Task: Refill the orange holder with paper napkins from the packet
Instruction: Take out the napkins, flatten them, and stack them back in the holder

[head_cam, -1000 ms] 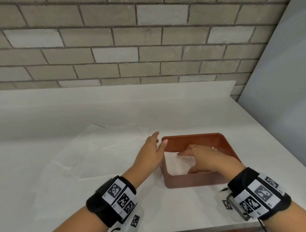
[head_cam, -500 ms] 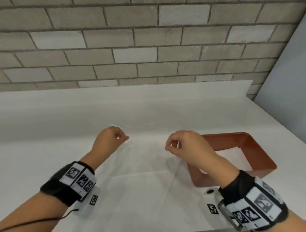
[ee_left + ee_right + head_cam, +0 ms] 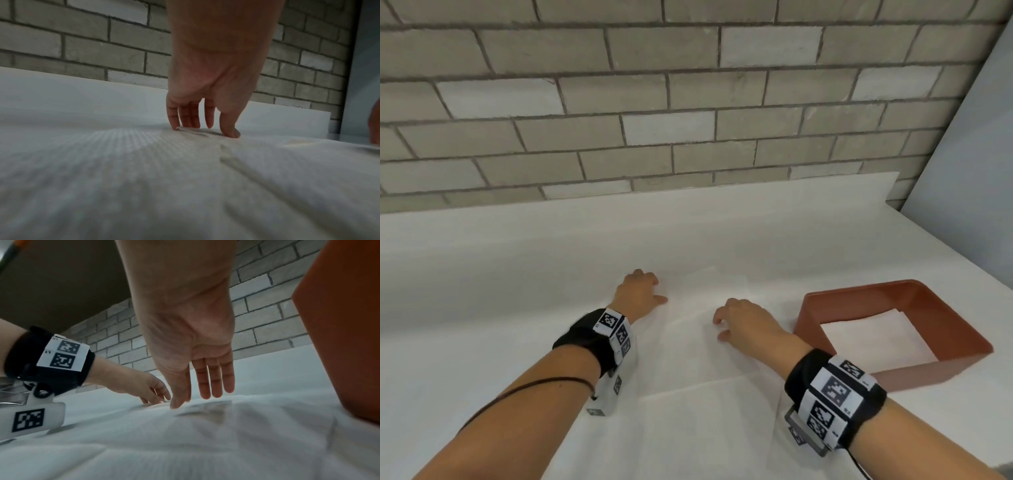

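The orange holder [image 3: 947, 368] stands on the white table at the right, with a folded white napkin [image 3: 876, 339] lying flat inside it. A large unfolded white napkin [image 3: 688, 370] is spread flat on the table to the left of the holder. My left hand [image 3: 645, 296] rests its fingertips on the napkin's far edge, fingers nearly straight [image 3: 203, 129]. My right hand [image 3: 722, 329] hovers low over the same napkin beside the holder's wall [image 3: 339, 321], fingers straight and thumb tip touching the paper [image 3: 197, 400]. No packet is in view.
A grey brick wall [image 3: 688, 120] and a white upstand [image 3: 688, 205] close the back of the table. A pale grey panel [image 3: 979, 171] stands at the right. The table's front edge runs just behind the holder's near corner.
Both hands, which pinched the napkin's raised far edge half a second ago, have lowered it flat and let go. One second ago they were at the holder.
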Demonstrator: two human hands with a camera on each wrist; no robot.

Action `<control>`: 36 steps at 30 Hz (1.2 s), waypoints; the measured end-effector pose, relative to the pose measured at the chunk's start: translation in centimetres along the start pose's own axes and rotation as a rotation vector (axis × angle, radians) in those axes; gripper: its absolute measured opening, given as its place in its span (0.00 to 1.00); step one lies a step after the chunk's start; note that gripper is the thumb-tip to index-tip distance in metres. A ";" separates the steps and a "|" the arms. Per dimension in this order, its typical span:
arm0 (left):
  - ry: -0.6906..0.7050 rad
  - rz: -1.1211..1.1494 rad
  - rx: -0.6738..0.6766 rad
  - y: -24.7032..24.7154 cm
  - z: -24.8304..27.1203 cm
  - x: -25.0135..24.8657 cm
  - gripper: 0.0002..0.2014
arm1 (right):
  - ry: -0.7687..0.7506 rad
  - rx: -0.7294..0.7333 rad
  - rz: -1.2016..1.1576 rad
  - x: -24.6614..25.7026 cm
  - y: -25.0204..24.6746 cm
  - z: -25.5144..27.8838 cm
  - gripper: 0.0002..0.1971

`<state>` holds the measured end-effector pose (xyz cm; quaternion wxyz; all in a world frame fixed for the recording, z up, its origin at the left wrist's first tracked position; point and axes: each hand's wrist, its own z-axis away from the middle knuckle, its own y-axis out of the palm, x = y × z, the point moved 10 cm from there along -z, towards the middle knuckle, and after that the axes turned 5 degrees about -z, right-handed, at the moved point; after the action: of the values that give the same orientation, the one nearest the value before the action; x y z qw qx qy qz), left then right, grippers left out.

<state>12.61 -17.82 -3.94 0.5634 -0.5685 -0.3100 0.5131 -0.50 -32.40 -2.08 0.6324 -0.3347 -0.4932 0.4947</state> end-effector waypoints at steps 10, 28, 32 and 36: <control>0.026 0.062 0.018 -1.2 -2.0 -0.2 0.16 | 0.013 0.070 0.010 -0.2 0.3 -1.1 0.29; 0.023 0.212 -0.104 -6.5 -0.1 0.1 0.10 | -0.015 -0.115 -0.239 -0.3 -2.8 0.9 0.10; 0.084 0.192 -0.120 -7.0 0.6 -0.7 0.13 | -0.045 -0.089 -0.172 0.2 -2.3 1.3 0.13; 0.066 0.165 -0.166 -7.7 1.3 -0.8 0.11 | -0.052 -0.111 -0.185 0.4 -2.5 1.7 0.12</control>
<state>12.91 -16.81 3.86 0.4802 -0.6532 -0.2847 0.5115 -1.39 -32.86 0.80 0.6427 -0.3092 -0.5651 0.4146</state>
